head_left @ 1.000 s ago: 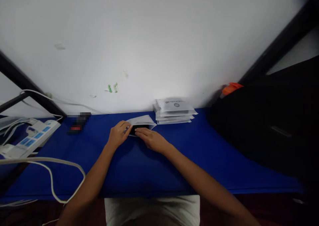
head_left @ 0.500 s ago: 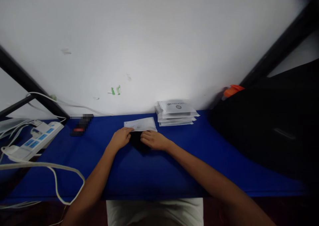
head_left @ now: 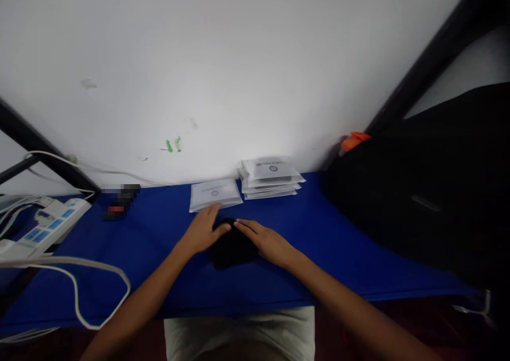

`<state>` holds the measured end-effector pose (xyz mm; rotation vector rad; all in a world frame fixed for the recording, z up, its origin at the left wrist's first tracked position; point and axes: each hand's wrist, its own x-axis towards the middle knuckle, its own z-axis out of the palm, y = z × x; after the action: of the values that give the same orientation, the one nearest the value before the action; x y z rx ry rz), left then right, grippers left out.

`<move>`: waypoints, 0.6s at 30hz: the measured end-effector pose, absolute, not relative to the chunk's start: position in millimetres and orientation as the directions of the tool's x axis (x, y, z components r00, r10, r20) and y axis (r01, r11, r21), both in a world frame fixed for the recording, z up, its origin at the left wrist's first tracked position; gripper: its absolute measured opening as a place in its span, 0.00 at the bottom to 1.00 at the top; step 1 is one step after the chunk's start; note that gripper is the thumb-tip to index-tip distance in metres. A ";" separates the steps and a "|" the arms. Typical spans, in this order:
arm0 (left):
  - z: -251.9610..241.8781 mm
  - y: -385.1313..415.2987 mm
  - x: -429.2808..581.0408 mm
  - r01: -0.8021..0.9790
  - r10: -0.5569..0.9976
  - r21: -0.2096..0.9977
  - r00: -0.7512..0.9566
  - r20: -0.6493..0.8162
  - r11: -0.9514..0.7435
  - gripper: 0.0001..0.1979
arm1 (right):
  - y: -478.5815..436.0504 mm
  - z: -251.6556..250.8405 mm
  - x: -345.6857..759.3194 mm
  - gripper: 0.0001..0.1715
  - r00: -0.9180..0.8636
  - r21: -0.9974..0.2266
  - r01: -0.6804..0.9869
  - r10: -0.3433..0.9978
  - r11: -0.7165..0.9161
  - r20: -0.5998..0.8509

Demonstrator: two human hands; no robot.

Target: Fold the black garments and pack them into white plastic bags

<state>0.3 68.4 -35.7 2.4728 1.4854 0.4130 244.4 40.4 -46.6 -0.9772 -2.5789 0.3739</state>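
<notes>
A black, soft-looking folded item (head_left: 233, 250), seemingly cloth, lies on the blue table top (head_left: 311, 233) between my hands. My left hand (head_left: 202, 229) is open at its left side, thumb spread and its tip touching the item's far edge. Its fingertips reach the near edge of a frosted white pouch (head_left: 215, 192) with dark printing, which lies flat behind. My right hand (head_left: 273, 242) rests with outstretched fingers on the right part of the black item. Exactly what kind of item it is cannot be made out.
A stack of several similar pouches (head_left: 271, 178) stands against the white wall. A large black fabric item (head_left: 418, 191) covers the right side, an orange object (head_left: 354, 141) behind it. At left are a dark partly pixelated object (head_left: 119, 204), a power strip (head_left: 56, 225) and white cables (head_left: 75, 276).
Both hands have come off the pouch's near edge and moved nearer to me. The black item, earlier against the pouch opening, now lies apart from it, closer and more visible. The view shifted slightly.
</notes>
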 end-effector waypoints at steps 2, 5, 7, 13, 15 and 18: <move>-34.3 41.0 17.3 0.711 0.817 0.426 0.561 0.135 -0.559 0.47 | 34.6 -44.1 242.1 0.39 -0.673 -0.471 0.530 0.688 0.705 0.272; -32.0 15.2 31.4 0.697 0.826 0.479 0.551 0.117 -0.533 0.51 | 25.6 -37.6 235.0 0.30 -0.617 -0.584 0.421 0.691 0.695 0.377; -28.7 10.8 30.0 0.676 0.845 0.554 0.527 0.096 -0.485 0.49 | 20.3 -33.1 230.1 0.26 -0.588 -0.620 0.392 0.703 0.680 0.400; -23.9 12.2 0.6 0.491 0.835 0.776 0.545 0.082 -0.396 0.42 | 8.0 -30.7 221.9 0.27 -0.606 -0.650 0.479 0.758 0.590 0.243; -28.0 9.4 -9.0 0.495 0.844 0.772 0.528 0.096 -0.398 0.39 | 4.4 -34.3 220.4 0.31 -0.614 -0.625 0.516 0.762 0.585 0.206; -34.3 4.8 -23.2 0.549 0.884 0.732 0.441 0.155 -0.403 0.44 | 0.6 -40.6 220.1 0.34 -0.629 -0.572 0.553 0.754 0.606 0.190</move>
<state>-23.2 4.8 -34.3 2.0949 1.1974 0.7230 220.1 0.6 -40.6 -1.0421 -2.4188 0.6597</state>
